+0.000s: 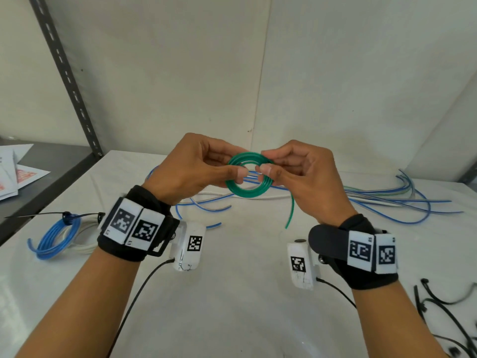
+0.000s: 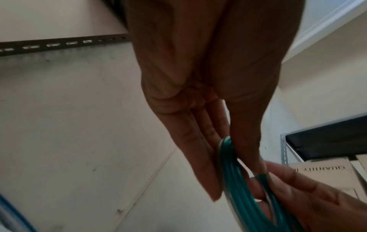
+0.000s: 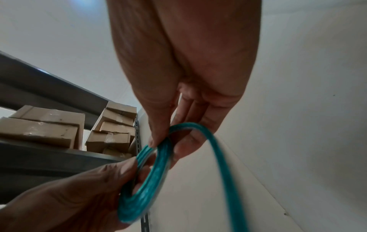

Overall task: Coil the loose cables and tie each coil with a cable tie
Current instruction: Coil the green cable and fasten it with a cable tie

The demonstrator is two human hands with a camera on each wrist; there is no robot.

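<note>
- The green cable coil (image 1: 248, 174) is held upright above the white table (image 1: 232, 306), left hand (image 1: 191, 169) pinching its left rim and right hand (image 1: 299, 174) its right
- Its loose tail (image 1: 291, 210) hangs below the right hand, which is nearer
- Black cable ties (image 1: 444, 308) lie at the table's right edge, loose blue cables (image 1: 402, 202) behind, tied coils (image 1: 59, 236) left

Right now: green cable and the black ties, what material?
Green cable: looks like glossy plastic-sheathed wire; it shines and holds tight springy loops between left hand and right hand. Black ties: thin, stiff-curving strips, probably nylon; too small to be sure.
</note>
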